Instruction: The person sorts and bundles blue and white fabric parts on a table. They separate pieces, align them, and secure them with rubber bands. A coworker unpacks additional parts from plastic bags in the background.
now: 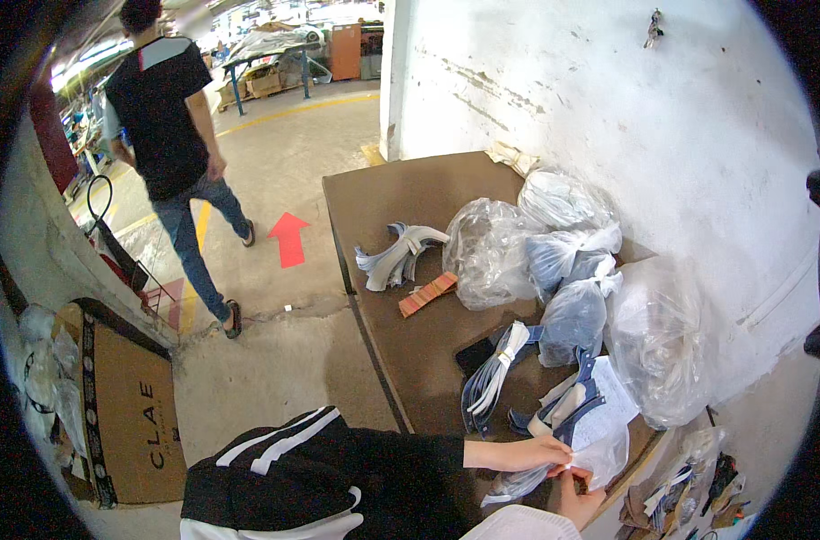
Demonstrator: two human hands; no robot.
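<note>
A: What is held at the near edge of the table (401, 193)?

B: A clear bag (599, 450) with a white sheet and blue-and-white pieces in it is gripped by both hands. It lies at the table's near right corner, partly over the edge. The left hand (531, 453) is laid across the bag's near side, fingers closed in a narrow pinch on the plastic. The right hand (579, 498) is below it, thumb and fingers pinched on the bag's lower edge.

A: Are the 2 hands touching?

B: They are just beside each other; whether they touch cannot be told.

A: What is set around the bag?

B: A tied bundle (497, 364) of white and blue strips is just left of it, near a dark flat object (475, 354). Behind it, 4 or 5 knotted bags (554, 252) are heaped against the wall (608, 81). Farther back, curved grey pieces (396, 256) and a striped red block (428, 293) lie apart.

A: How is the gripping judged best done?

B: In all likelihood the plastic should be kept pinched close to its edge, with the bag's weight left on the table so that nothing slides out over the corner. Thin film of this kind is probably torn easily, so a gentle, even pull would be advised. Care is also called for near the scraps (689, 490) below the table's edge.

A: Anyone else nearby?

B: A person in a dark shirt (162, 108) is seen on the floor (275, 360) well apart, beyond a carton (126, 423).
</note>
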